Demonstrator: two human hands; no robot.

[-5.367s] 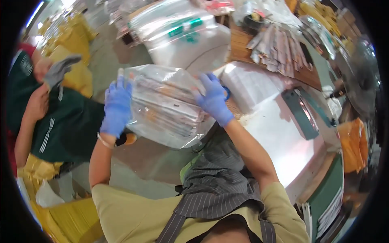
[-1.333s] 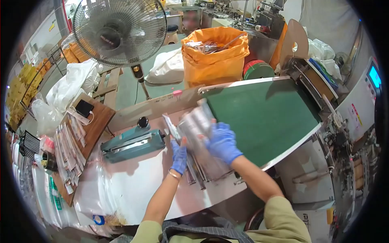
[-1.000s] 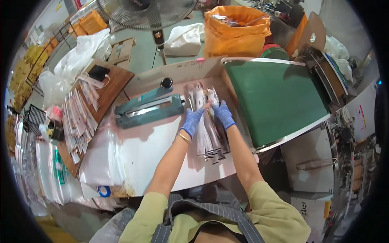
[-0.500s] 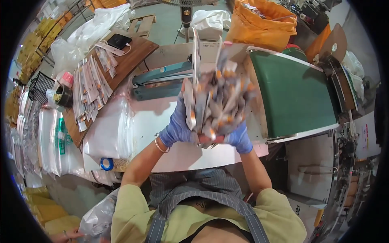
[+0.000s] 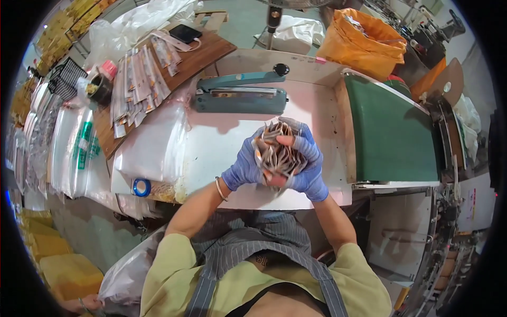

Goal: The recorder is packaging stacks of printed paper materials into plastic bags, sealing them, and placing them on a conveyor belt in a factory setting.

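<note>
A thick bundle of slim, pale packets with orange marks is gathered upright between my two gloved hands, edges facing up. My left hand wraps its left side. From the right, my right hand curls round it, bare fingertips poking out of the blue glove onto the packets. Both hands are above the near part of the white worktable. Beyond them lies a teal hand-operated bag sealer, its lever arm raised slightly over the base.
Left of the sealer is a stack of clear plastic bags, with a blue tape roll nearby. More packets and a phone rest on a brown board. A green conveyor belt borders the right. Another person's hand shows lower left.
The packet bundle, blurred and raised before, is lower and nearer my body now. My hands have closed more tightly round it, and the sealer is in full view.
</note>
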